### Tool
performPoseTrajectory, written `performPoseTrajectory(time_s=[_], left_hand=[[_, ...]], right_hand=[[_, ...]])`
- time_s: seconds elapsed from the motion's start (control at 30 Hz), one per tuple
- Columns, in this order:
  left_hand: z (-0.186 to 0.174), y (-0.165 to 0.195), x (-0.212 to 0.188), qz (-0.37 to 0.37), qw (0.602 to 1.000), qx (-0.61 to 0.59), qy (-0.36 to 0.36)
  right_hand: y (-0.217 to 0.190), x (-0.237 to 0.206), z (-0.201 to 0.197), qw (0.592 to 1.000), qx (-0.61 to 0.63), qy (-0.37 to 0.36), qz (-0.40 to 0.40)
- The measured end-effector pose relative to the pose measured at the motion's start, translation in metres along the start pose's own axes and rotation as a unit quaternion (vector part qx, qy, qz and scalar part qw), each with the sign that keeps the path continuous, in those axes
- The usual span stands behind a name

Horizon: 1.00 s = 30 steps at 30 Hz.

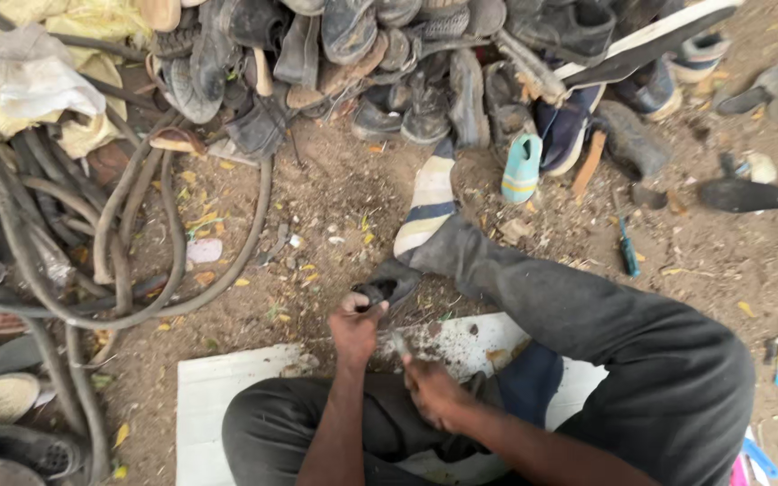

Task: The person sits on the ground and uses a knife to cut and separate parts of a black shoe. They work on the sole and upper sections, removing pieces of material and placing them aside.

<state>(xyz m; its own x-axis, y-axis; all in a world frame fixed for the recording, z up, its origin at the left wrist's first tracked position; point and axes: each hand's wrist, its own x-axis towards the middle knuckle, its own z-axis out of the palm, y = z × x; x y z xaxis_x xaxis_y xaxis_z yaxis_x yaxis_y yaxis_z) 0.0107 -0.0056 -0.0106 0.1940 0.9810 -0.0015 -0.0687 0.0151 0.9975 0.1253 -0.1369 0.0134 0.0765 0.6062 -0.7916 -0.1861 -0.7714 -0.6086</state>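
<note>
I sit on a white board point(218, 396) on dirt ground, with my right leg stretched out in dark trousers and a striped sock point(429, 205). My left hand point(356, 326) grips a dark shoe point(387, 288) just above the board. My right hand point(434, 389) is closed around a small tool point(401, 345) whose tip points toward the shoe. What kind of tool it is I cannot tell.
A heap of worn shoes point(407, 63) lies along the top. Rubber strips and tubing point(128, 225) coil at the left. A teal child's shoe point(522, 167), a blue-handled tool point(628, 252) and a black sole point(754, 195) lie on the dirt at right.
</note>
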Motion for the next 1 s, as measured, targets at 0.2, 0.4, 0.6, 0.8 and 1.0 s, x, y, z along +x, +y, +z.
performPoseTrajectory(time_s=[0.2, 0.4, 0.6, 0.8, 1.0], left_hand=[[-0.002, 0.004, -0.001, -0.008, 0.994, -0.102, -0.024], [-0.001, -0.004, -0.002, 0.04, 0.998, -0.048, -0.004], [0.002, 0.0, -0.007, 0.021, 0.998, -0.052, 0.008], [-0.01, 0.03, -0.005, -0.017, 0.994, 0.097, -0.047], [-0.019, 0.042, -0.019, 0.271, 0.771, 0.562, -0.127]], right_hand=[[-0.009, -0.009, 0.005, 0.995, 0.086, -0.042, 0.029], [-0.003, -0.015, 0.019, 0.999, 0.027, -0.008, 0.039], [0.0, -0.013, 0.026, 0.997, 0.066, -0.041, 0.021], [0.007, -0.032, 0.028, 0.997, 0.037, -0.045, 0.04], [0.022, -0.014, 0.025, 0.999, 0.031, -0.029, -0.013]])
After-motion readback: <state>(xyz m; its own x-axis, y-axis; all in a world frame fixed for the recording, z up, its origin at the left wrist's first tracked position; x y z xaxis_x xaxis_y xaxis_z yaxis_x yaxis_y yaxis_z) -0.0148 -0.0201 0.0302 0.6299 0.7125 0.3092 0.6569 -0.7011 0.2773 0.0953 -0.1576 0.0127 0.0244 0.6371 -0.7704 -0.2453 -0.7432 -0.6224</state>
